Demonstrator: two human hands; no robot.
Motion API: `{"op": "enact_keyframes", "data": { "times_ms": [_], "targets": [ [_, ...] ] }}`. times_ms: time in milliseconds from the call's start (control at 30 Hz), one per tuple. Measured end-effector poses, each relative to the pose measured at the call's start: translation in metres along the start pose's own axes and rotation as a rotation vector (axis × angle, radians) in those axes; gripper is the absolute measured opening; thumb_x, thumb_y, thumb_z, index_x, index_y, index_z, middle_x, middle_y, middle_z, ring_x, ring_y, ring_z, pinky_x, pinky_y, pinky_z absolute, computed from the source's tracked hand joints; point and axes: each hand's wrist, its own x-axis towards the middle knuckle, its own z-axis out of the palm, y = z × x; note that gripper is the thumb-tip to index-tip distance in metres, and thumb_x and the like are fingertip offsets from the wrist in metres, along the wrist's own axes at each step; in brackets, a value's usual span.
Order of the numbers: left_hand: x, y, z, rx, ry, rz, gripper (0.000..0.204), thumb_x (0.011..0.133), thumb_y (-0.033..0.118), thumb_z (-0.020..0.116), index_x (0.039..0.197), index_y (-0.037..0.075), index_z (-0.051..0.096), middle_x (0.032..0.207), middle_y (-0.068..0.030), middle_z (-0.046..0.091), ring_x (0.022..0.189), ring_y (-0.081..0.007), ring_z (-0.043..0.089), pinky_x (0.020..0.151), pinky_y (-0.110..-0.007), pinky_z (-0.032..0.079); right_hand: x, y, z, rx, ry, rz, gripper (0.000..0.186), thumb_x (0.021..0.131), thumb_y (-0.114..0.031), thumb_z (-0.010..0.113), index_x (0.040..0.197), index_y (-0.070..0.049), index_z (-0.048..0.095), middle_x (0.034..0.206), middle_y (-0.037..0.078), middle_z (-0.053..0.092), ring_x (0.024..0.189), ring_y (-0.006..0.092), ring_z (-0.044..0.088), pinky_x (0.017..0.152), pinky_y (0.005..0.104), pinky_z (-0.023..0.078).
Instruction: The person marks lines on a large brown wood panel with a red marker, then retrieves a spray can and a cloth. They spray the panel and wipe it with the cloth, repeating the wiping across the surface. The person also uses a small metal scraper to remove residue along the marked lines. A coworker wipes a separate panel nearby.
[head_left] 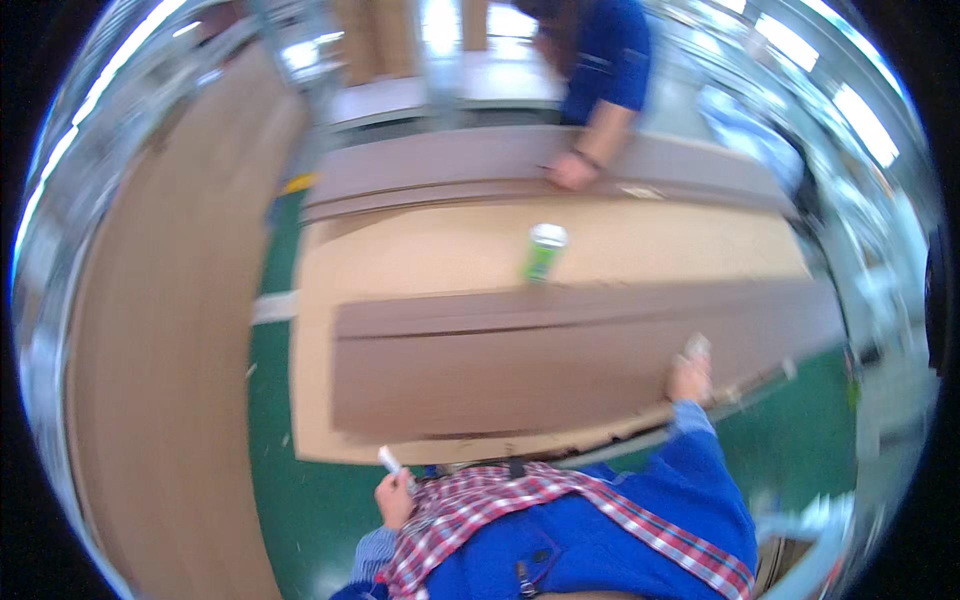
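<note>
My right hand is closed on a crumpled whitish cloth and presses it to the brown panel nearest me, close to its right end. Low and in front of my body, left of the panel's front edge, my left hand is closed round a small white stick-like thing. Its exact kind is too blurred to tell. A dark gap runs lengthwise along the near brown panel. Beyond it a green can with a white top stands on the tan board.
Across the table a co-worker in blue rests a hand on the far brown panels. A long wood-coloured board lies at my left, past a strip of green floor. Shelving with brown boards stands behind.
</note>
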Motion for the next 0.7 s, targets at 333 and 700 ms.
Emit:
{"op": "enact_keyframes", "data": {
  "times_ms": [333, 700],
  "targets": [
    [-0.034, -0.035, -0.065, 0.065, 0.207, -0.151, 0.033, 0.086, 0.032, 0.052, 0.080, 0.003, 0.065, 0.074, -0.0146, 0.064, 0.071, -0.0276, 0.063, 0.064, -0.037, 0.047, -0.064, -0.161, -0.092, 0.029, 0.202, -0.115, 0.047, 0.092, -0.032, 0.040, 0.126, 0.000, 0.042, 0.136, 0.021, 0.037, 0.123, 0.0315, 0.040, 0.094, 0.0408, 0.038],
    [-0.043, -0.078, -0.045, -0.370, 0.539, -0.346, 0.026, 0.091, 0.022, 0.047, 0.093, -0.001, 0.058, 0.081, -0.0106, 0.066, 0.062, -0.0169, 0.064, 0.053, -0.030, 0.049, -0.141, -0.393, -0.143, 0.342, 0.280, -0.801, 0.060, 0.090, -0.040, 0.046, 0.136, -0.003, 0.031, 0.142, 0.023, 0.024, 0.130, 0.0361, 0.026, 0.099, 0.0500, 0.029]
  ]
}}
